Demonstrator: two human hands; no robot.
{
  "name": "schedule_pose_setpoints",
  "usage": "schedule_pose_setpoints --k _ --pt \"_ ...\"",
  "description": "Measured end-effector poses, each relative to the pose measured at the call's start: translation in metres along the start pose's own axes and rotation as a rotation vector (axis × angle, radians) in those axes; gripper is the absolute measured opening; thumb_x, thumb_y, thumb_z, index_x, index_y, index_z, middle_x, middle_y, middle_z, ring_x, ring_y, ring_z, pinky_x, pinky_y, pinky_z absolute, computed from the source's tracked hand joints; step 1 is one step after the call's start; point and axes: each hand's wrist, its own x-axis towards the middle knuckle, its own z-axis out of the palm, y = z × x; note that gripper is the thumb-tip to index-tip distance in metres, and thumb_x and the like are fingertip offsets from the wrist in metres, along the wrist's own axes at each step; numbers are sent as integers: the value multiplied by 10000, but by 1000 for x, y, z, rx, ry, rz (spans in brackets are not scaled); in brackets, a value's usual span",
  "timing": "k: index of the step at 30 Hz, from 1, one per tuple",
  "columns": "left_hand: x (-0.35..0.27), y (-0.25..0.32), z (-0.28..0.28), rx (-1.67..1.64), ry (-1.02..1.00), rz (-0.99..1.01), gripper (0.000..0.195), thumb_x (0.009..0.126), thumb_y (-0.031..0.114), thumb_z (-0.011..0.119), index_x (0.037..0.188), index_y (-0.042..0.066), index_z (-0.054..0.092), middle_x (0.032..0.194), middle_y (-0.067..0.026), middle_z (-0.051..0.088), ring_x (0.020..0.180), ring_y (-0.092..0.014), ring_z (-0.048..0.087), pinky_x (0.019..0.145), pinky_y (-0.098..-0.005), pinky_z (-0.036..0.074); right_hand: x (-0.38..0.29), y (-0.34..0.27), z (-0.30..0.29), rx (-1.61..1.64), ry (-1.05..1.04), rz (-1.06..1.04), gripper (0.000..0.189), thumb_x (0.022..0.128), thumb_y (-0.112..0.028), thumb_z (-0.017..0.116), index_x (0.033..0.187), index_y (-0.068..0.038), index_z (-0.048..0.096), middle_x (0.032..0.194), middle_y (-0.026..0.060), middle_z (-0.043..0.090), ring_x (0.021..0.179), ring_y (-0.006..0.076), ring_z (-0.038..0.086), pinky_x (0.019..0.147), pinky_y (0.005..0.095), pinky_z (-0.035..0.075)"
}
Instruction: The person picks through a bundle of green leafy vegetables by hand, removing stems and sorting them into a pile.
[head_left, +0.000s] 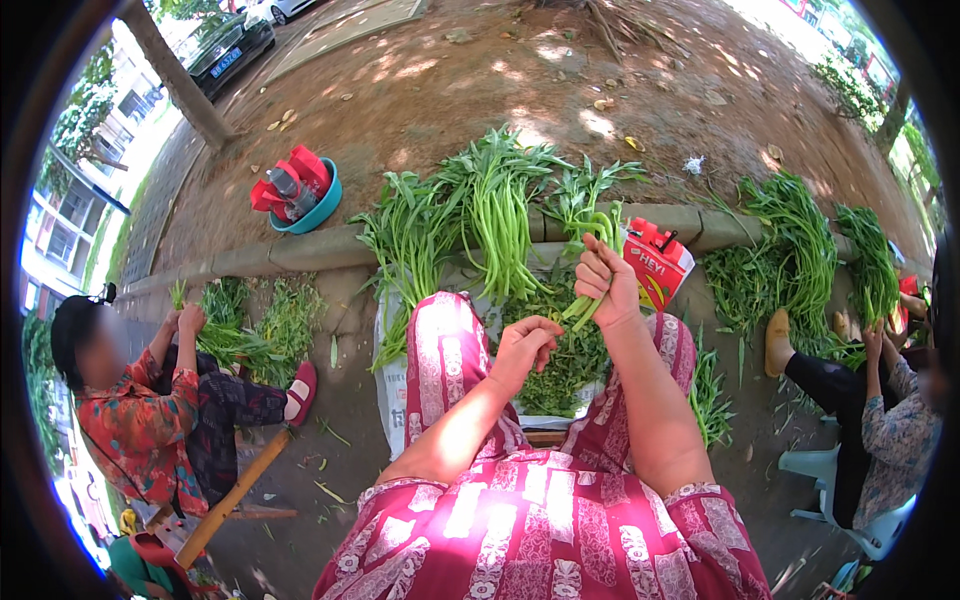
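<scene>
My right hand (604, 283) is closed round a small bunch of green leafy stems (581, 310), whose ends point down and left. The fingertips of my left hand (529, 346) are at one thin stem end beside the bunch; whether they pinch it is hard to tell. Below my hands, between my knees, lies a heap of torn green leaves (559, 379) on a white woven sack (391, 405). Long-stemmed leafy greens (504, 236) are piled in front of my knees, with another bundle (409, 240) to their left. A red printed bag (654, 262) stands just behind my right hand.
A stone curb (322, 251) runs across ahead. Beyond it a teal basin (319, 210) holds red bags and a bottle. One person (142, 405) sits at left near a wooden bench (232, 499); another (896, 427) sits at right on a light blue plastic chair (814, 463), beside more greens (806, 262).
</scene>
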Motion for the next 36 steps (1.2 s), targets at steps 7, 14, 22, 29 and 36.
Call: schedule_pose_setpoints --k 7,14,22,29,36 --pt "0 3 1 117 -37 110 194 874 156 513 960 -4 583 684 5 524 515 -43 454 445 -186 373 -2 13 0 -166 160 69 240 931 -184 408 1073 -36 534 551 -44 298 428 66 270 377 205 236" --pt "-1 7 0 207 -73 8 178 887 157 490 892 3 580 690 6 525 535 -40 464 441 -183 361 -4 19 5 -208 215 93 249 939 -171 390 1086 -29 532 549 -41 288 429 64 268 375 207 234" --pt "0 4 3 804 107 582 88 749 47 537 710 -32 540 646 -134 499 582 -253 516 557 -339 428 -6 29 10 -336 263 90 194 926 -161 411 1043 -45 514 551 -32 310 426 67 273 377 212 221" --pt "3 5 0 859 102 619 98 744 59 535 707 -28 561 639 -128 527 587 -232 551 537 -328 427 -5 32 16 -426 304 77 209 933 -177 410 1052 -51 528 546 -38 301 417 62 264 371 209 232" --pt "-1 2 -2 42 240 70 179 801 111 511 822 -32 618 683 -96 601 494 -125 528 386 -235 397 -3 23 11 -222 193 -27 242 939 -180 389 1064 -38 540 541 -41 283 419 59 262 365 201 228"
